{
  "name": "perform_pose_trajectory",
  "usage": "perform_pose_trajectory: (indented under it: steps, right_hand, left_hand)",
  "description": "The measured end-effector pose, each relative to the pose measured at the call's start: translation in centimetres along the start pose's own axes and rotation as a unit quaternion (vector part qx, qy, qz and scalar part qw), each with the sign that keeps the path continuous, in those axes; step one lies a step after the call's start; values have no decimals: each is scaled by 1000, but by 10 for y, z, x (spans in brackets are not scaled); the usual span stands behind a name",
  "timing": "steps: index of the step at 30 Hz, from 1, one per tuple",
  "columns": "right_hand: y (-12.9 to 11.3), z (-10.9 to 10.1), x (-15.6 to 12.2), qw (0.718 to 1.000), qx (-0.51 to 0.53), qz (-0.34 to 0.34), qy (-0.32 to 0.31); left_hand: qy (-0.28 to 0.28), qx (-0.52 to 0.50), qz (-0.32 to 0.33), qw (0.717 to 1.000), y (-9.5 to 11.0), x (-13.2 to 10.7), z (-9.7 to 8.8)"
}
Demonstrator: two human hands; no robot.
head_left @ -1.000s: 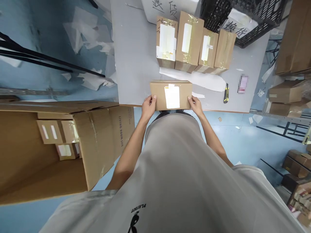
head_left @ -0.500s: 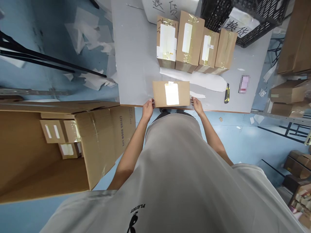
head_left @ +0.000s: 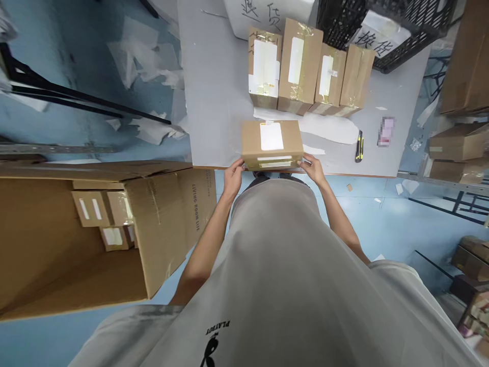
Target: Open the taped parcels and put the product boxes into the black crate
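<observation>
At the near edge of the grey table [head_left: 214, 102], a small brown cardboard box [head_left: 272, 145] (white label on top) sits between both hands. The left hand [head_left: 234, 176] clasps its left end and the right hand [head_left: 314, 168] its right end, fingers curled against the sides. Four taped cardboard boxes [head_left: 301, 66] stand in a row toward the far edge. A yellow-and-black utility knife [head_left: 358, 146] lies nearer the right edge.

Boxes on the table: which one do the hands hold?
The lone box at the near edge, white label on top, with the left hand and right hand at its near corners. The other four boxes stand in a row further back, untouched.
</observation>
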State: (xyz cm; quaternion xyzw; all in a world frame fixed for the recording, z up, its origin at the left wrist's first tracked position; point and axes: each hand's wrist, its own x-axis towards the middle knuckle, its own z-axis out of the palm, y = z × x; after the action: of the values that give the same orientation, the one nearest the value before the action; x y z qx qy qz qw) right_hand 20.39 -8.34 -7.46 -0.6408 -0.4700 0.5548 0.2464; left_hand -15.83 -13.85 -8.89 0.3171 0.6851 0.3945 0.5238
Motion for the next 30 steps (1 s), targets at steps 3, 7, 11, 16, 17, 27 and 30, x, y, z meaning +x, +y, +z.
perform_pose_trajectory:
  steps: [3,7,11,16,17,27,30]
  right_hand:
    - [-22,-2,0,999,-7,-35,33]
    - [-40,0,4,995,-39,-62,74]
    - [-33,8,12,993,-85,-31,71]
    - [-10,11,14,996,-70,-11,58]
    - [-5,10,13,997,-53,-9,52]
    - [37,10,10,996,-49,77,7]
    - [35,20,9,997,-41,63,-34]
  left_hand:
    - [32,6,46,998,25,-1,-4]
    - [56,21,74,996,43,6,-4]
    - [60,52,51,996,36,18,-2]
    - [46,55,42,997,16,24,-1]
    - [39,51,40,997,12,24,-3]
    - [-21,79,-39,996,-41,30,-8]
    - [-42,94,-39,994,-42,25,3]
